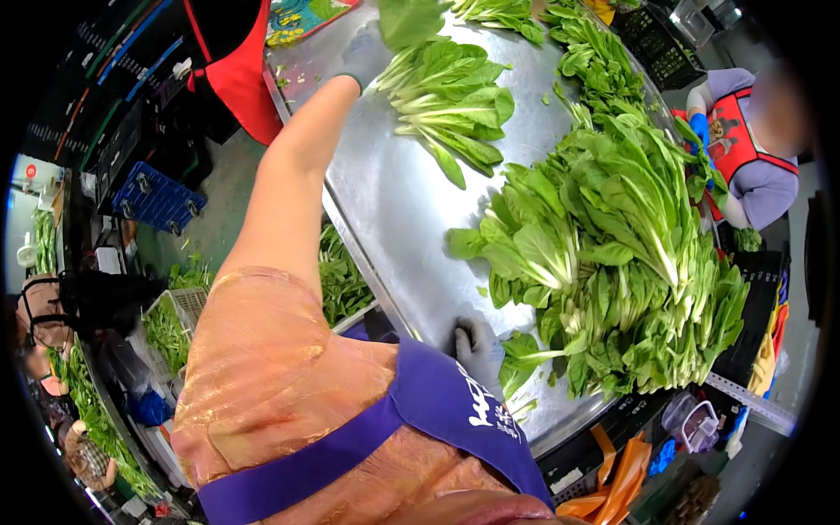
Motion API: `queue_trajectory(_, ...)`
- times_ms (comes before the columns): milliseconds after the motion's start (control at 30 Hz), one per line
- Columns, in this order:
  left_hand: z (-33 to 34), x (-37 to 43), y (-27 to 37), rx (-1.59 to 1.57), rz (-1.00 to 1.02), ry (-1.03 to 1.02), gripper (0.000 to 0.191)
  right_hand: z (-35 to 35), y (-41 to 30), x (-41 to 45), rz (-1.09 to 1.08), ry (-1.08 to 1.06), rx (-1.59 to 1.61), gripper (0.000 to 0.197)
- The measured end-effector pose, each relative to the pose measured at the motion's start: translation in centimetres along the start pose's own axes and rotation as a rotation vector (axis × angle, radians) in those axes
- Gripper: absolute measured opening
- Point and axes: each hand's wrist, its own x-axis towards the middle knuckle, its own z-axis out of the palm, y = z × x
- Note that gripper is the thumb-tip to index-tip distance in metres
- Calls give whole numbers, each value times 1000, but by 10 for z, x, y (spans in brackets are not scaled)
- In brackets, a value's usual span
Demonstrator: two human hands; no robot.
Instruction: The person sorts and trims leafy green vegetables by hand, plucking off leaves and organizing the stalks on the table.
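My left hand, in a grey glove, reaches to the far side of the metal table. It is beside the pale stems of a spread bundle of leafy greens; a blurred broad leaf overlaps its fingers, so its grip is unclear. My right hand, also grey-gloved, rests low over the table close to my apron, its fingers curled. A single leafy stalk lies just right of it, and whether the hand touches it is not clear. A large heap of leafy greens covers the table's right side.
Across the table a co-worker in a red apron handles greens with blue gloves. More greens lie below the table's left edge. Left stand a plastic basket of greens and a blue crate. A black crate stands at upper right.
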Motion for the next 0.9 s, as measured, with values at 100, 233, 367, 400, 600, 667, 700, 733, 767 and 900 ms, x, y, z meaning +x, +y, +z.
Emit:
queue_trajectory(100,11,-1,18,284,-20,-499,55,0,2,1,5,14,17,11)
queue_trajectory(233,17,-15,26,372,136,-543,64,-1,3,4,2,4,46,11)
queue_trajectory(367,22,-10,2,266,170,-489,61,-1,3,6,-7,4,64,12)
queue_trajectory(400,12,-10,10,211,134,-358,55,-2,4,5,-4,2,60,12)
queue_trajectory(600,-36,-84,71,-119,259,-510,22,0,4,3,32,-1,46,14)
queue_trajectory(667,-45,-128,99,54,364,-921,21,-1,1,3,46,-5,42,14)
queue_trajectory(700,-30,-150,97,45,469,-961,20,-1,0,3,35,-12,34,14)
queue_trajectory(733,-29,-165,105,22,414,-1017,21,0,2,3,61,-20,36,14)
queue_trajectory(767,-17,-172,101,-46,395,-918,22,0,1,3,85,-31,37,15)
queue_trajectory(900,24,-165,114,-161,173,-659,31,-1,-4,3,89,-28,-1,15)
